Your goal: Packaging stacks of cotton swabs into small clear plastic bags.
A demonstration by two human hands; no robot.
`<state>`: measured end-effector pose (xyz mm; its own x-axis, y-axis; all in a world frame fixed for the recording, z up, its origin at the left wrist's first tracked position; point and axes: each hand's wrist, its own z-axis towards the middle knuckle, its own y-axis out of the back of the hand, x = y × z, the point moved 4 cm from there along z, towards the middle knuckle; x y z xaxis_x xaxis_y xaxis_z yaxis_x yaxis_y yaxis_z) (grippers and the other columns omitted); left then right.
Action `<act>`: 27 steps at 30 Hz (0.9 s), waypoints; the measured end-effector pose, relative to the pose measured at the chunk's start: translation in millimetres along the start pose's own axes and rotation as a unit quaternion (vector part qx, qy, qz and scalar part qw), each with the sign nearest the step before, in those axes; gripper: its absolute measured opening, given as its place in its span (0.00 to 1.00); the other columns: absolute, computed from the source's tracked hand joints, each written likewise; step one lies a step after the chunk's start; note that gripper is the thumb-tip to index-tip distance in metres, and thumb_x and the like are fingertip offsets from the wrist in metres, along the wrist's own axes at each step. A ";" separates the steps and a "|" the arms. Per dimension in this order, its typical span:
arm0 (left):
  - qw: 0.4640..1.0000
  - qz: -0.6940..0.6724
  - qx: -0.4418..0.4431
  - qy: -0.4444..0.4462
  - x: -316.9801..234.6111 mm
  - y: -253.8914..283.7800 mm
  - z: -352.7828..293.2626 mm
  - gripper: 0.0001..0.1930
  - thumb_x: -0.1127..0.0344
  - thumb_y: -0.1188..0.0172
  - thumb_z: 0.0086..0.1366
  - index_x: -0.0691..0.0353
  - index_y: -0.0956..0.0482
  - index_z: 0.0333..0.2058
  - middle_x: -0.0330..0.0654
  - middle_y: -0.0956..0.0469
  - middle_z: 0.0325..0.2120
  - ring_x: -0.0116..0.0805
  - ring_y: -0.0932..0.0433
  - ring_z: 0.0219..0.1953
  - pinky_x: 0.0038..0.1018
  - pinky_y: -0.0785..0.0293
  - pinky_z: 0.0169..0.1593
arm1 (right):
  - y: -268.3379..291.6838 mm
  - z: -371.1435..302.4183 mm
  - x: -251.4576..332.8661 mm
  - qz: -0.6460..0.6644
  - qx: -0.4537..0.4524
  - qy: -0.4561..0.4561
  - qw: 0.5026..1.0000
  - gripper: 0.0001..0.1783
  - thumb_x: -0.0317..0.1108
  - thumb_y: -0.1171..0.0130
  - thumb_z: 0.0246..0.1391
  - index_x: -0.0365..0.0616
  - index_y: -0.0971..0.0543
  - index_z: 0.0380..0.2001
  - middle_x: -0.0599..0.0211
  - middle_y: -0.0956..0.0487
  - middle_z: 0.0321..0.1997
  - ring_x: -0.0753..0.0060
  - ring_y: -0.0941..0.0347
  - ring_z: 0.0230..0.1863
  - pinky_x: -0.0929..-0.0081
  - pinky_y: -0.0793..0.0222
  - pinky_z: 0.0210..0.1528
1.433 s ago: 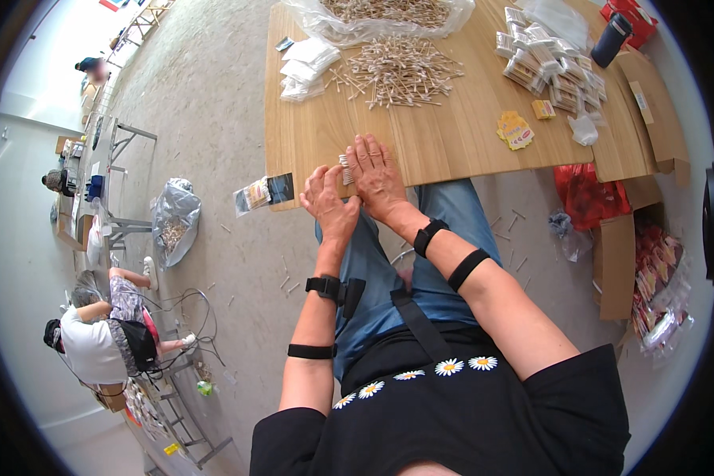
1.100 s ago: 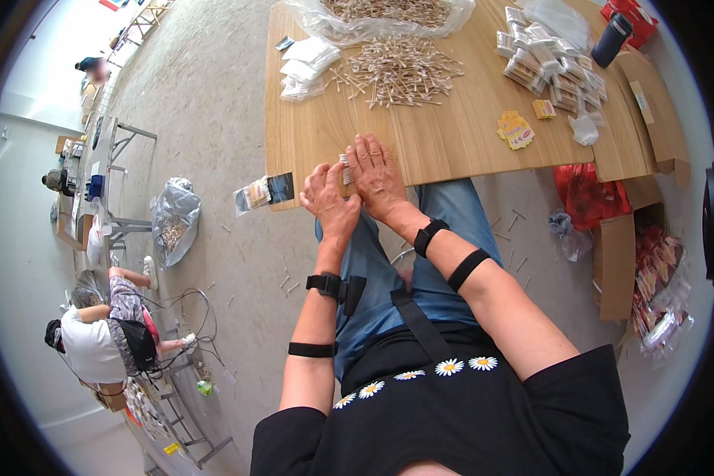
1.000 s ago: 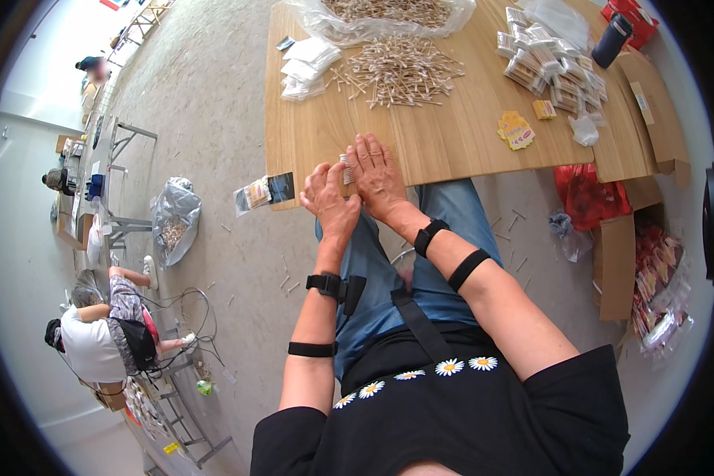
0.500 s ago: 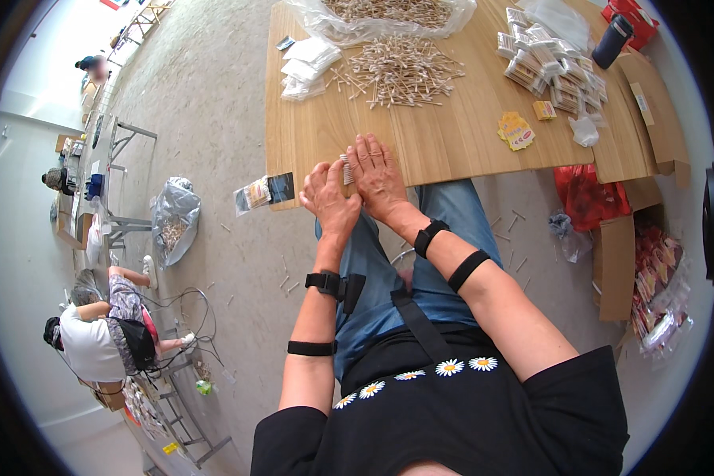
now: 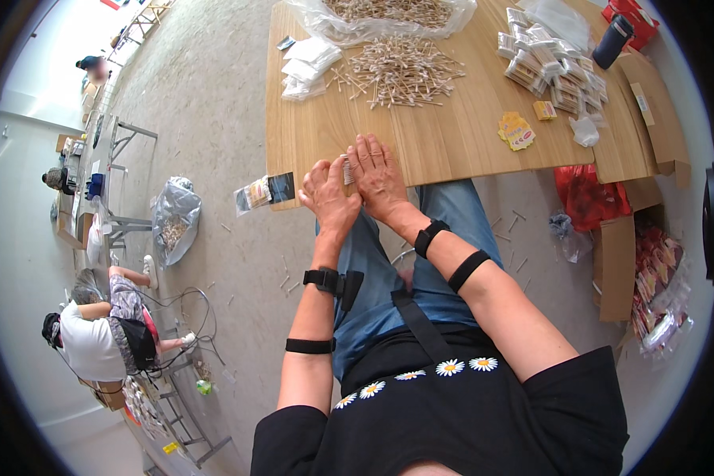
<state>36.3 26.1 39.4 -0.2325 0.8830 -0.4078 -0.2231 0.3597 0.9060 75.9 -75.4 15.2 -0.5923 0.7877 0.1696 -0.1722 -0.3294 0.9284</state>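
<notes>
Head view: a swab row (image 5: pixel 347 170) lies near the edge of the tabletop (image 5: pixel 468 143), between the left hand (image 5: pixel 328 195), fingers bent, and the right hand (image 5: pixel 378 182), fingers straight, side by side. Whether either grip pinches it, I cannot tell. A swab pile (image 5: pixel 401 73) lies beyond.

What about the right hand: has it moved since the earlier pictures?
No, not noticeably: the right hand stays palm down at the same spot by the near edge of the wooden table, beside the small row of swabs.
</notes>
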 end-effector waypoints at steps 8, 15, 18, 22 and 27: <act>0.999 0.035 0.027 -0.015 0.7 12.8 3.5 0.33 0.66 0.30 0.43 0.47 0.24 0.53 0.40 0.31 0.54 0.45 0.37 0.61 0.56 0.46 0.62 | 2.5 -0.3 -2.0 0.018 0.022 -0.007 1.000 0.40 0.36 0.41 0.48 0.37 0.40 0.66 0.49 0.44 0.72 0.47 0.53 0.75 0.53 0.59 0.74; 0.989 -0.106 -0.015 -0.103 12.8 15.6 52.1 0.12 0.71 0.36 0.54 0.60 0.19 0.40 0.45 0.20 0.32 0.43 0.21 0.38 0.35 0.25 0.44 | 8.1 0.8 0.8 -0.002 0.013 -0.006 1.000 0.40 0.32 0.43 0.48 0.36 0.40 0.66 0.48 0.44 0.72 0.47 0.53 0.75 0.54 0.59 0.75; 0.990 -0.053 -0.005 -0.128 4.2 9.6 64.6 0.06 0.71 0.38 0.56 0.62 0.20 0.33 0.47 0.21 0.30 0.47 0.22 0.37 0.39 0.26 0.42 | 7.7 3.2 2.6 -0.046 0.062 -0.008 0.997 0.39 0.36 0.44 0.52 0.37 0.40 0.66 0.49 0.44 0.72 0.48 0.53 0.75 0.55 0.61 0.75; 0.984 0.008 0.007 -0.179 0.0 5.6 74.7 0.03 0.70 0.41 0.58 0.62 0.22 0.28 0.47 0.22 0.28 0.49 0.22 0.37 0.41 0.27 0.40 | 2.1 1.9 0.0 -0.040 0.032 -0.018 0.999 0.33 0.35 0.53 0.58 0.37 0.40 0.66 0.48 0.44 0.73 0.48 0.54 0.75 0.55 0.62 0.76; 0.984 0.109 -0.002 -0.140 38.6 12.5 93.3 0.01 0.68 0.42 0.58 0.56 0.22 0.28 0.43 0.22 0.28 0.47 0.22 0.38 0.44 0.31 0.41 | 2.6 3.2 3.2 -0.047 0.031 -0.024 0.998 0.31 0.35 0.56 0.60 0.36 0.40 0.66 0.47 0.44 0.73 0.47 0.54 0.75 0.54 0.62 0.76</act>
<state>112.9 92.7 45.6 -0.0059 0.9876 -0.1571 -0.2010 0.1527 0.9676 76.1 -72.0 19.3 -0.5380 0.8376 0.0949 -0.1748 -0.2210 0.9595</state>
